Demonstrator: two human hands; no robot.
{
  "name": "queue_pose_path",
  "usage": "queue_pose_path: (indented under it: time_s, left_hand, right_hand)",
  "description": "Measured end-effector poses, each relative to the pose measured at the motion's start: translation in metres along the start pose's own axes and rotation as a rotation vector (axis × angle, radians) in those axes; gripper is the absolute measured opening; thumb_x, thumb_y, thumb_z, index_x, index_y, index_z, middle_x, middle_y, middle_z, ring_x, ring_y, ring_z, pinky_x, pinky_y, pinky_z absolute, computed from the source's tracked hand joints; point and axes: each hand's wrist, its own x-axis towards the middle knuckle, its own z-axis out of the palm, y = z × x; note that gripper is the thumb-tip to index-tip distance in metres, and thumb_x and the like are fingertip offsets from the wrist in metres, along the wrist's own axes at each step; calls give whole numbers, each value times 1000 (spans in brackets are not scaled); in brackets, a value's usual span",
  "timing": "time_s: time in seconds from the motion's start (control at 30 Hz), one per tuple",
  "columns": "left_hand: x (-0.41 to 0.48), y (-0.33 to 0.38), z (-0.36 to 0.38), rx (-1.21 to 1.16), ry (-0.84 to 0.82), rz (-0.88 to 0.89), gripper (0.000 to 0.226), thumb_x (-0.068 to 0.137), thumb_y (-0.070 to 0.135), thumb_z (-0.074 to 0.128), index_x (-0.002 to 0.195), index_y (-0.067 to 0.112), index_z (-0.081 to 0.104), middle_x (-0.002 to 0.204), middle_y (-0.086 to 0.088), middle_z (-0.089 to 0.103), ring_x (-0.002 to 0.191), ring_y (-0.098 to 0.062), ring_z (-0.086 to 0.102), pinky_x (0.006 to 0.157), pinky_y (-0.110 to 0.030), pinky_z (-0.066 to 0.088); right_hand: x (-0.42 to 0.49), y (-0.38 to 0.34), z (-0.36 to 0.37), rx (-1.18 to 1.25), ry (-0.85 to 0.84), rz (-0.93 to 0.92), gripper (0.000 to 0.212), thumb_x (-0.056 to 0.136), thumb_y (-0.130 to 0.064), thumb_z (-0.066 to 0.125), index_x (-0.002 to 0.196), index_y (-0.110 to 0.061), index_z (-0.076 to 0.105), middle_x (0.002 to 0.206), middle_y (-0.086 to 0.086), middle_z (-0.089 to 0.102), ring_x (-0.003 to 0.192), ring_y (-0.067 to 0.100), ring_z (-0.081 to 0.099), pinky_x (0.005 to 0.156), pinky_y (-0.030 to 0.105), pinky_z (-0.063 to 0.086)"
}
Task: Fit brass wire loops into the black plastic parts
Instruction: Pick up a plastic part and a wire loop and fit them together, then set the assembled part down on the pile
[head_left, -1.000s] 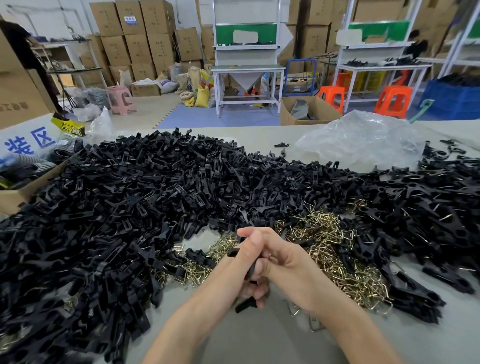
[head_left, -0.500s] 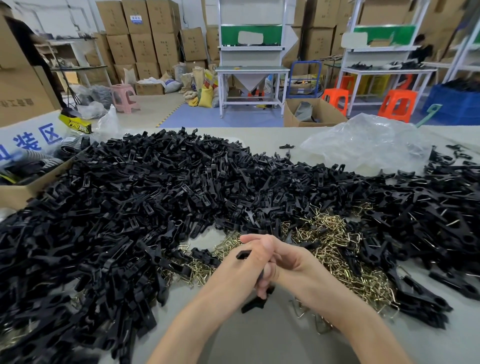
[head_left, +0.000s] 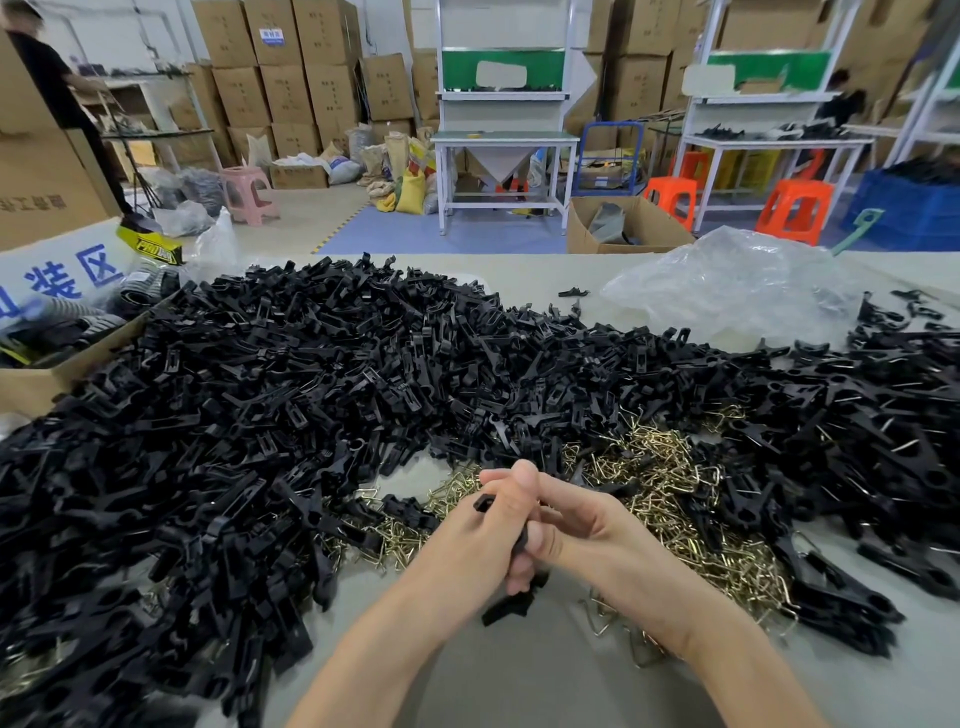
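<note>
My left hand (head_left: 475, 540) and my right hand (head_left: 576, 525) meet over the table's near middle, both curled round one black plastic part (head_left: 511, 603). Its ends stick out above and below my fingers. Any wire loop between my fingers is hidden. A huge heap of black plastic parts (head_left: 291, 405) covers the table from left to right. A pile of brass wire loops (head_left: 670, 493) lies just beyond and to the right of my hands, with more loops (head_left: 395, 535) to their left.
Bare grey table (head_left: 519, 675) lies under my forearms. A crumpled clear plastic bag (head_left: 727, 291) sits at the back right. A cardboard box (head_left: 31, 384) with dark items stands at the left edge. Workbenches, orange stools and stacked cartons fill the room behind.
My hands have stayed clasped on the same part, shifting only slightly. The camera has tilted a little.
</note>
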Motion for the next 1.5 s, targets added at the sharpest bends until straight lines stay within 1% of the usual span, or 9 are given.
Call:
queue_pose_path:
  time_s: [0.17,0.47,0.6,0.87,0.97,1.03,1.13,1.23,1.5]
  left_hand:
    - [1,-1,-1,-49,-31,30,83,82,86,28,72,6,50,53,7,48,56,-14,49,69,-31,47]
    - [3,-9,-1,-86,16,93,85,79,92,28,72,15,63,60,1,57,62,-11,60,68,-24,52]
    - [7,-16,0,-172,79,158,72,90,80,30,98,21,70,67,-1,59,60,-15,55,58,-19,46]
    - [10,-30,2,562,375,319,42,100,66,23,108,44,58,82,26,61,78,6,57,66,-11,38]
    - [14,-35,-1,821,530,281,44,101,52,29,124,31,61,116,19,60,113,-3,52,100,-26,41]
    - [19,-40,-8,945,594,130,50,101,49,31,139,26,54,139,3,54,133,-17,44,115,-38,29]
    - [24,-50,-23,980,590,0,54,102,49,33,151,28,40,158,-6,35,146,-24,30,122,-43,19]
    - [32,-54,-30,1055,545,10,53,102,46,33,154,35,32,164,-4,25,150,-24,25,121,-42,22]
    - [42,-52,-35,1041,544,112,23,97,29,56,118,27,65,117,5,61,109,-23,57,91,-43,46]
  right_hand:
    - [0,0,0,5,-14,0,40,99,-13,60,138,-21,62,86,10,69,79,21,69,89,39,58]
    - [4,3,-4,-6,31,-40,42,91,-27,69,133,-26,65,99,3,72,75,23,69,80,34,58]
    - [4,1,-12,-56,316,-121,28,88,-28,70,116,-32,70,112,5,74,102,25,71,91,27,56]
    - [3,-78,-104,985,752,-453,70,85,-44,67,136,-2,43,124,6,72,109,16,71,86,31,59]
    - [9,-68,-87,694,692,-243,48,94,-29,66,135,-8,52,119,6,74,104,18,73,87,32,60]
    - [14,-45,-58,211,680,-112,40,95,-28,65,134,-25,57,115,-3,75,103,10,71,91,32,58]
    - [20,2,-22,-678,638,-50,43,101,-35,56,143,-38,48,134,-20,58,122,-4,55,110,29,44]
    - [24,35,-9,-1225,566,26,46,105,-47,40,149,-35,44,154,-11,43,145,8,33,124,33,15]
    - [23,43,-12,-1316,529,32,36,101,-52,41,131,-39,57,150,-12,46,146,12,30,122,32,7]
